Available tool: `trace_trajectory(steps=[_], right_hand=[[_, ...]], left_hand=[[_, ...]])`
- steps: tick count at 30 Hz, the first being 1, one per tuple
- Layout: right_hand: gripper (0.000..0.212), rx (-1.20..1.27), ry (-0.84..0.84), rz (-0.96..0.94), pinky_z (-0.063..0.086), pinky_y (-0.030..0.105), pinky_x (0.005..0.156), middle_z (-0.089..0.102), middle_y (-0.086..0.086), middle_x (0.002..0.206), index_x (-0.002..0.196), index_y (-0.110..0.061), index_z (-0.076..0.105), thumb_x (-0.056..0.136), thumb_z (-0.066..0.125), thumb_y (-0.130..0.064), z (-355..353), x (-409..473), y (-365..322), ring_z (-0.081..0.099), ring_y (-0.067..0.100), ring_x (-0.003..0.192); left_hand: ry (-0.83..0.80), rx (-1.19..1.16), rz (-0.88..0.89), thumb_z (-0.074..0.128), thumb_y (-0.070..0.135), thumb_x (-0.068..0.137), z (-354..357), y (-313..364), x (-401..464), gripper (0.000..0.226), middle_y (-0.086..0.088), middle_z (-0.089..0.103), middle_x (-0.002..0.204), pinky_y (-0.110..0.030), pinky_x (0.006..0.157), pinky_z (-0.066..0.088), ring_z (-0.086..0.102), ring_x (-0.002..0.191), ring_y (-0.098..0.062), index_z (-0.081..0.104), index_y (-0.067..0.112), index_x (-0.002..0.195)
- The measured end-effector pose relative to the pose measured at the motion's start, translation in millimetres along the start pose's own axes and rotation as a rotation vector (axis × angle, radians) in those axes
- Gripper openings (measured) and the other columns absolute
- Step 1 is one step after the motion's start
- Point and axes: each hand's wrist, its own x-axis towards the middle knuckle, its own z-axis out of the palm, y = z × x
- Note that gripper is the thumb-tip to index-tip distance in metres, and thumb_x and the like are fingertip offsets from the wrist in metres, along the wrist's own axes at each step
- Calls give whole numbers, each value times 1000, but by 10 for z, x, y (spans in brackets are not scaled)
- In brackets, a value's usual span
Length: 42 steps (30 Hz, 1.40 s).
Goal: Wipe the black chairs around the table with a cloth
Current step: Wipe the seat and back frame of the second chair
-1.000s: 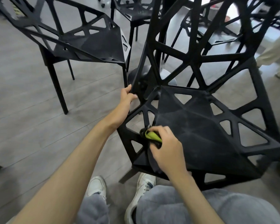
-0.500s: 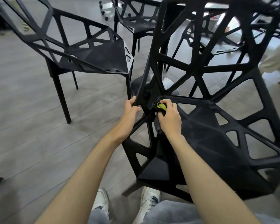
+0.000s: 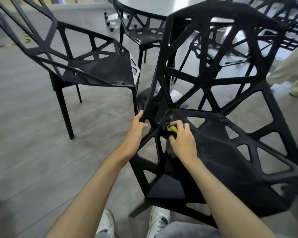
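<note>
Wiping nearest chair [image 3: 230,152] seat's rear-left corner now, up from front; right hand [image 3: 183,140] clutching cloth [image 3: 172,128], left hand [image 3: 138,125] gripping frame.

bright daylight from top, tabletop [image 3: 162,6] glare, edges warped, blurred.

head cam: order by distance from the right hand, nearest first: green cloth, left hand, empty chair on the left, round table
1. green cloth: in the right hand grip, at the seat's back corner.
2. left hand: just to the left, on the same chair's frame.
3. empty chair on the left: up and left, across bare floor.
4. round table: farthest, at the top of the view behind the chairs.
</note>
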Motion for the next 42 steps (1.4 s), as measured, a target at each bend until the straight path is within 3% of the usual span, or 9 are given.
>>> trace_trajectory(steps=[4,6,11,16,23,29,32,35,42], right_hand=[[33,498,111,151,47,23,90,57,-8,119,123,-30,57,96,67,-15,29,150,-340,59,6,111],[36,612,112,39,45,14,93,56,-11,118,124,-31,57,95,70,-14,20,-128,-689,56,0,113],[40,632,112,-131,46,17,96,52,-9,119,122,-24,58,90,71,-5,55,-700,-1088,55,6,116],[31,656,205,-27,40,1,85,51,2,120,124,-14,55,97,67,-7,-3,-163,-1205,49,-18,105],[37,570,-79,-28,50,18,86,54,-13,114,114,-31,55,87,72,-14,-52,-817,-1066,58,0,106],[36,246,-177,-205,55,36,79,53,-17,111,109,-38,56,80,72,-24,-180,-823,-865,62,10,96],[34,204,-44,-33,54,36,77,54,-14,109,108,-36,56,84,74,-20,-70,-446,-658,64,17,95],[31,255,34,113,49,32,80,55,-8,109,110,-31,56,89,73,-17,42,-151,-585,62,16,94],[32,603,205,-63,50,17,90,64,-12,112,114,-29,62,89,73,-12,-24,117,-976,61,2,107]], left_hand=[[-77,-130,88,33,38,108,-32,873,-1167,54,9,36,165,-30,120,31,34,148,-4,34,29,161],[-106,-306,77,24,32,113,-59,1075,-1408,45,18,58,147,-20,111,40,49,135,7,52,31,148],[-92,-406,-1,36,33,110,-97,1253,-1472,40,13,79,92,-11,72,54,73,91,2,74,21,103],[-35,-412,-36,28,34,114,-86,1178,-1446,37,28,75,95,-11,66,54,68,91,15,64,30,121],[8,-420,-30,21,47,112,-87,1133,-1381,54,10,69,134,-24,109,42,59,129,-3,61,23,139],[9,-380,-35,52,77,77,-102,1131,-1420,85,9,55,150,-38,119,36,50,139,-3,54,28,146],[-9,-348,-15,44,70,84,-84,1162,-1438,71,20,57,145,-24,111,38,47,136,9,57,33,143],[-32,-347,35,23,37,112,-25,1269,-1515,41,38,70,108,-1,85,42,56,108,25,62,37,121],[-26,-435,45,24,26,113,71,1350,-1527,39,30,74,79,-3,62,48,66,80,19,63,29,106]])
